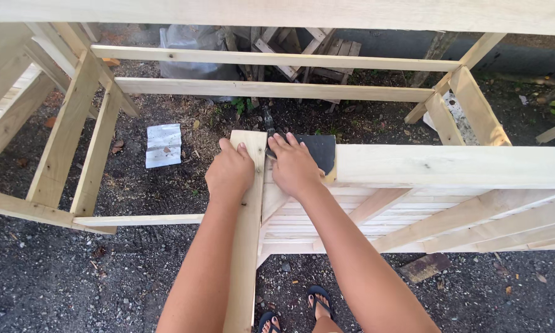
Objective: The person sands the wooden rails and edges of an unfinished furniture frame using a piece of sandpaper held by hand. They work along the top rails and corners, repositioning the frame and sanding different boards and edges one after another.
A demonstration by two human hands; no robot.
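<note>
Two bare hands worked at one corner of a pale wooden frame. A dark sheet of sandpaper [317, 151] lay over the top rail [450, 165] at the corner, just right of where that rail met an upright plank [248, 246]. The right hand [295, 166] pressed flat on the sheet's left part, fingers [283, 143] spread and pointing to twelve o'clock; they lay on it rather than closing round it, apparently to keep the paper bearing on the wood. Directly at nine o'clock from it, the left hand [230, 171] rested on the plank's top end, fingers curled loosely over the far edge, probably steadying the joint.

Below the rail, slanted braces [382, 203] and thin slats ran toward four o'clock. At ten o'clock stood an open timber framework [74, 123], its long rails [265, 89] crossing at twelve o'clock. On the dark gravel ground [74, 277] a folded grey sheet [164, 145] lay at ten o'clock from the hands. Farther off, at twelve o'clock, sat a clear plastic bag [191, 52], its contents unreadable, beside stacked pallets [308, 52]. Sandalled feet [319, 302] showed at six o'clock.
</note>
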